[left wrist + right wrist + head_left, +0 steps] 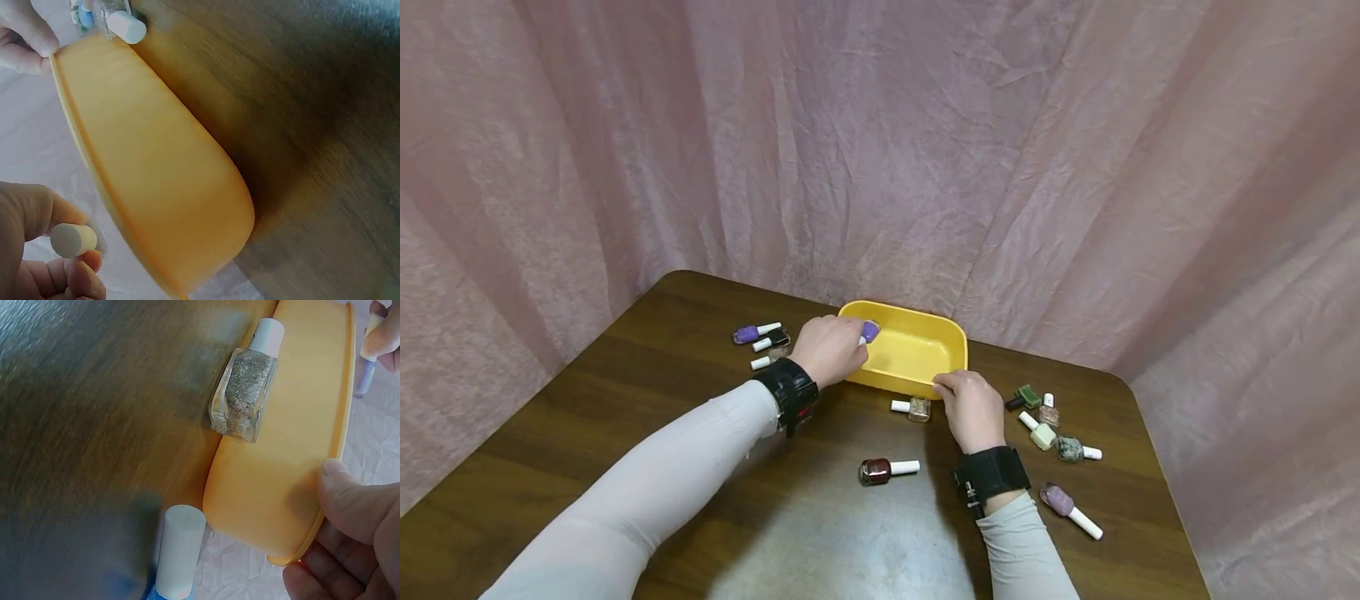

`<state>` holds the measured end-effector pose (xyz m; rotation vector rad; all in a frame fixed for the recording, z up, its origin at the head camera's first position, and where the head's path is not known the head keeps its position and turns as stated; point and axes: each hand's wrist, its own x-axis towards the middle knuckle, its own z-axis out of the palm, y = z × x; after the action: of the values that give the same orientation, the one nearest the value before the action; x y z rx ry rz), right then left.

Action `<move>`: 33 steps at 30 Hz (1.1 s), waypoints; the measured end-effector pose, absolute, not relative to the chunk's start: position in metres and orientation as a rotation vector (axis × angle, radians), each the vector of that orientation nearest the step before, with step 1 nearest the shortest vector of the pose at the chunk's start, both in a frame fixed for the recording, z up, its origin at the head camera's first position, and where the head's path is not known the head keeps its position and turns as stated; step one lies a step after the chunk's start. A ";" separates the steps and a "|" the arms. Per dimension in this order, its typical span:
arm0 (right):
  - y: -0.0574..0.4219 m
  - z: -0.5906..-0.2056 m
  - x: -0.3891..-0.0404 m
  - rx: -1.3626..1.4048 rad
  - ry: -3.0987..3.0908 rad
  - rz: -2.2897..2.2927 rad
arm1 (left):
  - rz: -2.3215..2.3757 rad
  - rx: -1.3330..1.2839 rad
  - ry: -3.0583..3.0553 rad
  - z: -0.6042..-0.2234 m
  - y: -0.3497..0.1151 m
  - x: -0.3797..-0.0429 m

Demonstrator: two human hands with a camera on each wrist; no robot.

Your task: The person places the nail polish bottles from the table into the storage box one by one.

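Note:
My left hand (831,348) pinches a purple nail polish bottle (870,332) by its white cap (74,240), over the left end of a yellow tray (951,322). At the tray's near right corner, my right hand (973,408) grips the rim, thumb outside in the right wrist view. Just in front of the tray lies a gold glitter nail polish bottle (919,409), its white cap pointing left. Closer to me is a dark red nail polish bottle (876,472) on its side, cap to the right.
Left on the table, purple (746,335), black (779,337) and glitter bottles lie beside my left wrist. To the right are green (1028,396), pale (1042,436), speckled grey (1070,449), mauve (1057,500) and glitter (1049,415) bottles. A pink curtain (887,167) hangs behind the table.

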<state>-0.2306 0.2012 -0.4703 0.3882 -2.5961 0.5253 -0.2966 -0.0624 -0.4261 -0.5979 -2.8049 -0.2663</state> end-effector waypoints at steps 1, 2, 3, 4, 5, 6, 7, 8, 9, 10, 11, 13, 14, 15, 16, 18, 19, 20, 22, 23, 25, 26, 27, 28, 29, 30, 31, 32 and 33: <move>0.202 -0.470 -0.231 0.384 -2.595 0.526 | -0.257 -0.599 -2.804 -0.427 -0.061 -0.299; 0.202 -0.470 -0.231 0.381 -2.594 0.526 | -0.250 -0.599 -2.806 -0.429 -0.059 -0.301; 0.203 -0.470 -0.231 0.379 -2.594 0.526 | -0.238 -0.602 -2.808 -0.430 -0.058 -0.304; 0.203 -0.470 -0.231 0.376 -2.593 0.528 | -0.225 -0.604 -2.810 -0.431 -0.056 -0.306; 0.203 -0.471 -0.231 0.375 -2.594 0.530 | -0.215 -0.606 -2.816 -0.433 -0.055 -0.307; 0.203 -0.471 -0.230 0.373 -2.594 0.534 | -0.202 -0.609 -2.825 -0.435 -0.054 -0.309; 0.202 -0.472 -0.230 0.371 -2.595 0.537 | -0.188 -0.611 -2.833 -0.437 -0.053 -0.311; 0.202 -0.472 -0.229 0.369 -2.595 0.539 | -0.177 -0.614 -2.842 -0.439 -0.052 -0.312; 0.202 -0.473 -0.229 0.367 -2.595 0.539 | -0.170 -0.615 -2.852 -0.440 -0.051 -0.313; 0.201 -0.473 -0.228 0.367 -2.594 0.539 | -0.167 -0.615 -2.863 -0.442 -0.050 -0.315; 0.201 -0.473 -0.228 0.368 -2.593 0.538 | -0.164 -0.614 -2.873 -0.443 -0.049 -0.316; 0.199 -0.472 -0.227 0.375 -2.588 0.538 | -0.160 -0.607 -2.899 -0.444 -0.047 -0.318; 0.199 -0.472 -0.226 0.378 -2.586 0.537 | -0.161 -0.603 -2.913 -0.444 -0.046 -0.319; 0.198 -0.471 -0.226 0.381 -2.583 0.536 | -0.164 -0.598 -2.928 -0.444 -0.045 -0.319; 0.198 -0.470 -0.225 0.385 -2.580 0.532 | -0.157 -0.595 -2.941 -0.444 -0.044 -0.320; 0.198 -0.469 -0.224 0.387 -2.578 0.534 | -0.151 -0.587 -2.971 -0.443 -0.041 -0.320; 0.197 -0.469 -0.224 0.387 -2.578 0.532 | -0.150 -0.581 -2.983 -0.443 -0.041 -0.320; 0.196 -0.468 -0.224 0.386 -2.580 0.530 | -0.146 -0.578 -2.994 -0.442 -0.040 -0.320; 0.196 -0.469 -0.223 0.385 -2.582 0.528 | -0.137 -0.571 -3.014 -0.440 -0.039 -0.320; 0.196 -0.469 -0.222 0.383 -2.583 0.531 | -0.138 -0.571 -3.020 -0.439 -0.038 -0.319; 0.197 -0.470 -0.221 0.381 -2.585 0.528 | -0.135 -0.570 -3.027 -0.438 -0.036 -0.319; 0.197 -0.470 -0.220 0.381 -2.585 0.527 | -0.131 -0.569 -3.031 -0.439 -0.035 -0.319; 0.198 -0.470 -0.219 0.383 -2.584 0.526 | -0.130 -0.569 -3.035 -0.439 -0.034 -0.319; 0.199 -0.470 -0.218 0.384 -2.583 0.526 | -0.126 -0.570 -3.042 -0.439 -0.033 -0.319; 0.199 -0.470 -0.217 0.386 -2.582 0.526 | -0.120 -0.573 -3.047 -0.439 -0.032 -0.319; 0.200 -0.470 -0.216 0.387 -2.581 0.525 | -0.112 -0.575 -3.061 -0.440 -0.031 -0.320; 0.201 -0.470 -0.215 0.388 -2.579 0.524 | -0.097 -0.579 -3.079 -0.440 -0.030 -0.321; 0.202 -0.470 -0.214 0.388 -2.578 0.523 | -0.080 -0.585 -3.095 -0.441 -0.029 -0.323; 0.202 -0.469 -0.214 0.387 -2.577 0.524 | -0.063 -0.589 -3.108 -0.440 -0.027 -0.323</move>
<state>-0.2135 0.2022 -0.4695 0.3871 -2.5765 0.5238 -0.3232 -0.0273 -0.4401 -0.5892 -3.1080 -0.0629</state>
